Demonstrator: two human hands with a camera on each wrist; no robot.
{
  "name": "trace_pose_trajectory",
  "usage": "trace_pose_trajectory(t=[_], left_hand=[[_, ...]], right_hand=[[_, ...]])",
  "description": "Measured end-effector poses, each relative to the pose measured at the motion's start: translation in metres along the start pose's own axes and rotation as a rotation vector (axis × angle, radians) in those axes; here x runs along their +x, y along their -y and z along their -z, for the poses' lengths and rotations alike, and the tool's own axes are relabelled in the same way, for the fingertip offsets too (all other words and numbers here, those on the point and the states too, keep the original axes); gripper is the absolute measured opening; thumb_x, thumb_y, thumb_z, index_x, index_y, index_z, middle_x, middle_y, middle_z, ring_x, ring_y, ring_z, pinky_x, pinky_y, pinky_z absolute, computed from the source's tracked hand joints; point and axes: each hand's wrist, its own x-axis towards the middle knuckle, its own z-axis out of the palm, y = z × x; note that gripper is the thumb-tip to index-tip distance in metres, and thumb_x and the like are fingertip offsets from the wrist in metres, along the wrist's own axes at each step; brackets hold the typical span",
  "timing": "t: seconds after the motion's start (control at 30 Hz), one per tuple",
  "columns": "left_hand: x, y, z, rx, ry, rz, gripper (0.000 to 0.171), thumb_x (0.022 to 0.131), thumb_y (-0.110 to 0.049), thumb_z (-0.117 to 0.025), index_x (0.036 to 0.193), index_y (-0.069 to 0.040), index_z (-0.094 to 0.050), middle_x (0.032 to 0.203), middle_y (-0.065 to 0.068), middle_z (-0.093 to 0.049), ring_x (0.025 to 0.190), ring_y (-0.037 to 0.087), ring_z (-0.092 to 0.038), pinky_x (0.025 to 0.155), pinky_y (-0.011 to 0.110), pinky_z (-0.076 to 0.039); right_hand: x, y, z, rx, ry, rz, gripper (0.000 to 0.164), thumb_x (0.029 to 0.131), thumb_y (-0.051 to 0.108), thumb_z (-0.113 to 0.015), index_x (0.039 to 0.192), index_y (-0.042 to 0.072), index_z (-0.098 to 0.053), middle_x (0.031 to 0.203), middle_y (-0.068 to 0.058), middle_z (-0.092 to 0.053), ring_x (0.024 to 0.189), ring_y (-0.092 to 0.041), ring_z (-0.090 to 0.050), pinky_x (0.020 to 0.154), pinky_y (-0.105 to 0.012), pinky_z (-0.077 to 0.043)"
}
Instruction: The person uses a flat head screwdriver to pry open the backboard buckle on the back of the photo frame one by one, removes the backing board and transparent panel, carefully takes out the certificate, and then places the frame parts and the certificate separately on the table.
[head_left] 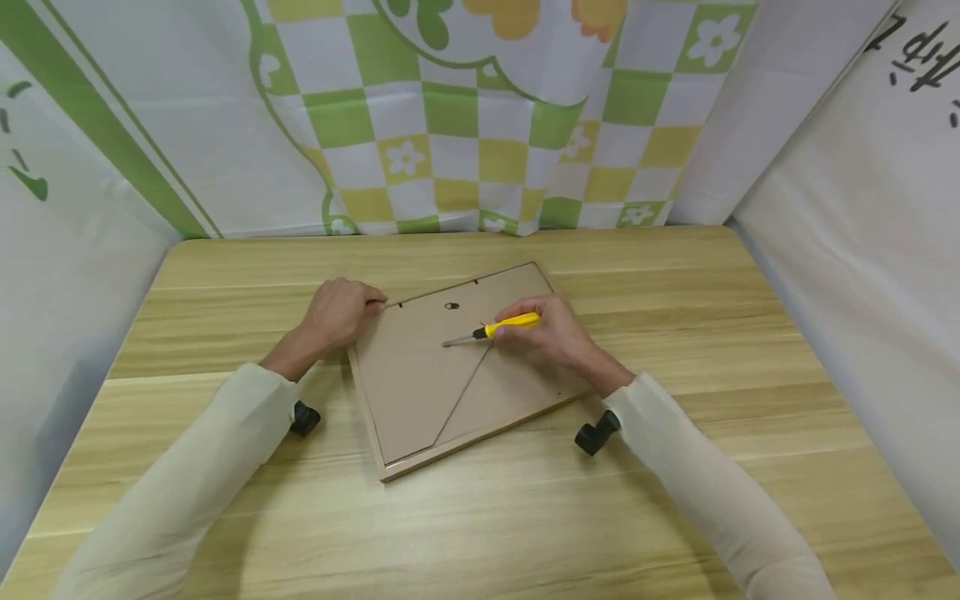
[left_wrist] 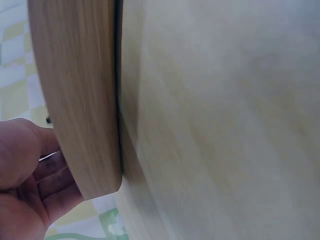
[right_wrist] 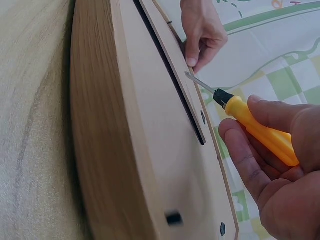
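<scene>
In the right hand (head_left: 553, 333), pinched a yellow-handled screwdriver (head_left: 491, 331) between thumb and fingers. Pointed its metal shaft leftward, out from the fingertips, over the brown back of a picture frame (head_left: 416, 367); could not tell about contact at the tip. With the left hand (head_left: 339, 312), gripped that frame by the edge at its far left corner. Had the frame askew, back side up, below the right hand, on a wood-grain table (head_left: 697, 517). Faced a green, yellow and white checked curtain (head_left: 453, 112) beyond.
</scene>
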Motion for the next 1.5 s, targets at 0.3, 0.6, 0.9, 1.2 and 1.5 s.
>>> trace_pose_trajectory(t=[0.3,0.6,0.9,1.2,1.5], left_hand=[[-0.024,-0.007,0.008,-0.051,0.057,0.011,0.017,0.087,-0.012,-0.061,0.097,-0.006,-0.073,0.098,0.014,-0.071,0.085,0.028,-0.067,0.070,0.043,-0.053],[-0.049,-0.024,0.012,-0.046,0.072,0.025,0.012,0.085,-0.009,-0.062,0.080,-0.007,-0.073,0.079,0.008,-0.071,0.063,0.016,-0.060,0.057,0.032,-0.048],[-0.066,-0.042,0.014,-0.075,0.088,0.066,0.022,0.083,-0.005,-0.059,0.063,-0.010,-0.066,0.058,-0.001,-0.058,0.049,0.011,-0.041,0.046,0.023,-0.030],[-0.078,-0.055,0.014,-0.121,0.098,0.143,0.018,0.081,-0.002,-0.056,0.069,-0.006,-0.069,0.065,0.002,-0.061,0.053,0.011,-0.043,0.047,0.023,-0.033],[-0.088,-0.072,0.009,-0.177,0.096,0.260,0.020,0.080,0.001,-0.052,0.064,-0.006,-0.063,0.055,0.000,-0.050,0.046,0.010,-0.037,0.042,0.022,-0.027]], right_hand=[[0.001,-0.003,0.000,0.007,-0.006,0.040,0.021,0.074,0.021,-0.077,0.093,0.013,-0.073,0.098,-0.004,-0.070,0.086,-0.013,-0.055,0.069,-0.022,-0.044],[0.001,-0.002,0.000,0.029,0.002,0.031,0.022,0.075,0.021,-0.076,0.095,0.013,-0.073,0.098,-0.005,-0.069,0.083,-0.013,-0.053,0.066,-0.020,-0.044],[0.000,-0.001,-0.001,0.021,-0.004,0.044,0.022,0.074,0.022,-0.077,0.094,0.014,-0.073,0.101,-0.005,-0.069,0.089,-0.014,-0.055,0.067,-0.020,-0.045],[0.000,-0.002,-0.002,0.046,-0.012,0.048,0.021,0.074,0.021,-0.077,0.093,0.013,-0.073,0.102,-0.006,-0.068,0.082,-0.014,-0.054,0.063,-0.020,-0.046],[0.000,0.000,-0.003,0.063,0.005,0.037,0.021,0.076,0.021,-0.076,0.094,0.011,-0.073,0.098,-0.007,-0.069,0.078,-0.013,-0.055,0.061,-0.020,-0.046]])
